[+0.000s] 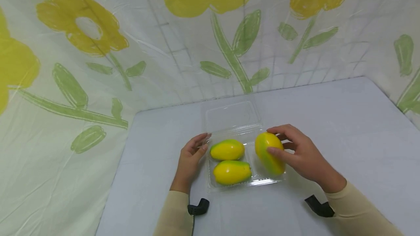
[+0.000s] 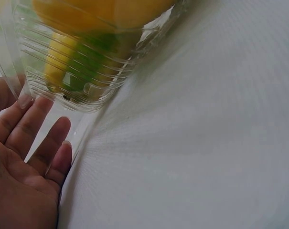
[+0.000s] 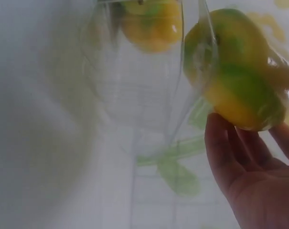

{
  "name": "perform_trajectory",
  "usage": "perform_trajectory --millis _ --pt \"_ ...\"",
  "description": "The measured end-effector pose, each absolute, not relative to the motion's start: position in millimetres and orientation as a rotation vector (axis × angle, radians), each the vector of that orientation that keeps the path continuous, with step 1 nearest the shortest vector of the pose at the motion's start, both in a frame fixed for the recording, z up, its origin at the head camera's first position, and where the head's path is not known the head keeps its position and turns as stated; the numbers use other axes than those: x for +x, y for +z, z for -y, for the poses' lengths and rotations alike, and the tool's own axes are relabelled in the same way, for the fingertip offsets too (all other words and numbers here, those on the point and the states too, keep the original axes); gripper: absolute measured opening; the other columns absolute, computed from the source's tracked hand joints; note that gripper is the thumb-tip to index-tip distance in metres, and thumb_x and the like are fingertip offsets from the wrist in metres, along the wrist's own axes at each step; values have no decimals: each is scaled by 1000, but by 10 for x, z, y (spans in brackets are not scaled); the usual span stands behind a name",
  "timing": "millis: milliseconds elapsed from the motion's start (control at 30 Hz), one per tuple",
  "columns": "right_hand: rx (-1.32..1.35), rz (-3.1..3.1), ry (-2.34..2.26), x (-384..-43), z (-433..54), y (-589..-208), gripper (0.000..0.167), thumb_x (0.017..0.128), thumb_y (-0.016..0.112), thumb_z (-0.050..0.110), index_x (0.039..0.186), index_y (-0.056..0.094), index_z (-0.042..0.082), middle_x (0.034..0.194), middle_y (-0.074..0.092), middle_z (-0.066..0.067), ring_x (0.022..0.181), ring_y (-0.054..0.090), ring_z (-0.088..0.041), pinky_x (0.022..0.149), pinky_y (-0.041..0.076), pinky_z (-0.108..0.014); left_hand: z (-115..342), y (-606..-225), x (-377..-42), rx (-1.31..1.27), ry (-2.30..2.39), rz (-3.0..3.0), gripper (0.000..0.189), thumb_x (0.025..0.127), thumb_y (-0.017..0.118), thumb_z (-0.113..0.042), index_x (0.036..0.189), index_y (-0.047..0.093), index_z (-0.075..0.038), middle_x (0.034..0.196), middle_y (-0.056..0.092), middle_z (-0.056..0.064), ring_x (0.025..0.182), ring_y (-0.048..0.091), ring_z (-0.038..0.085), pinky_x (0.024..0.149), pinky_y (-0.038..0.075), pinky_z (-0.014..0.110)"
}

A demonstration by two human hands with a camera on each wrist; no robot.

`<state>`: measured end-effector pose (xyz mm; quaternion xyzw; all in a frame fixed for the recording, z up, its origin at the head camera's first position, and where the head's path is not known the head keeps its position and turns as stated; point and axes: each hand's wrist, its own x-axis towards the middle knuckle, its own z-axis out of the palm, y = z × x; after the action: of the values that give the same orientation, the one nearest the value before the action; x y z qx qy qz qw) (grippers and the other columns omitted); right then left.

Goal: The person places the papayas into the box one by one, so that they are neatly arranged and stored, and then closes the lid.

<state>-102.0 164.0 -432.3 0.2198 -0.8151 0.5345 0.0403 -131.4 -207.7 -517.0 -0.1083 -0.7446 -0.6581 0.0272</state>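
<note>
A clear hinged plastic container (image 1: 267,182) lies on the table with its lid (image 1: 232,115) folded back. Two yellow-green papayas rest in its left part, an upper papaya (image 1: 227,150) and a lower papaya (image 1: 232,172). My left hand (image 1: 189,158) is at the left side, its thumb and a fingertip pinching the rim; in the left wrist view the other fingers hang loose. With thumb and fingers around it, my right hand (image 1: 303,156) grips a third papaya (image 1: 269,153), tilted over the right part. In the right wrist view that papaya (image 3: 244,90) appears above the container's wall.
A pale cloth covers the table (image 1: 354,130). Behind it hangs a curtain (image 1: 157,72) printed with yellow flowers and green stems. Black wrist mounts sit by each sleeve, a left mount (image 1: 199,207) and a right mount (image 1: 319,207).
</note>
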Motion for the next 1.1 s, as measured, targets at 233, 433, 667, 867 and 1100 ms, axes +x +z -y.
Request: perform_trajectory --millis 233,433,667,867,1100 --pt "695 2547 1627 -1027 -1507 -4401 36 103 77 16 138 66 14 131 65 2 111 66 -22 90 61 -34 2087 -5184 -1318 -333 -2030 2304 41 110 68 -17 150 65 -12 147 68 3 137 61 26 116 45 35" --pt "704 2567 1573 -1024 -1426 -4460 38 102 80 19 137 66 13 130 65 2 110 66 -19 89 61 -38 2082 -5179 -1319 -334 -2027 2311 40 110 68 -18 150 65 -13 147 68 3 137 61 25 116 45 36" --pt "723 2568 1476 -1034 -1380 -4520 41 100 82 20 136 66 12 128 64 2 108 63 -15 88 61 -37 2073 -5167 -1314 -325 -2017 2322 41 110 68 -20 150 65 -14 147 68 2 137 61 25 115 45 36" --pt "738 2587 1377 -1014 -1340 -4556 45 98 85 22 136 66 10 130 63 1 107 61 -13 90 60 -40 2078 -5172 -1311 -327 -2012 2324 40 110 68 -19 150 65 -16 147 67 1 137 61 25 114 46 35" --pt "748 2618 1308 -994 -1291 -4606 45 97 86 24 135 66 9 132 62 -1 112 60 -15 96 58 -46 2078 -5170 -1314 -328 -2006 2322 40 110 68 -18 150 65 -15 147 68 3 136 61 26 114 47 35"
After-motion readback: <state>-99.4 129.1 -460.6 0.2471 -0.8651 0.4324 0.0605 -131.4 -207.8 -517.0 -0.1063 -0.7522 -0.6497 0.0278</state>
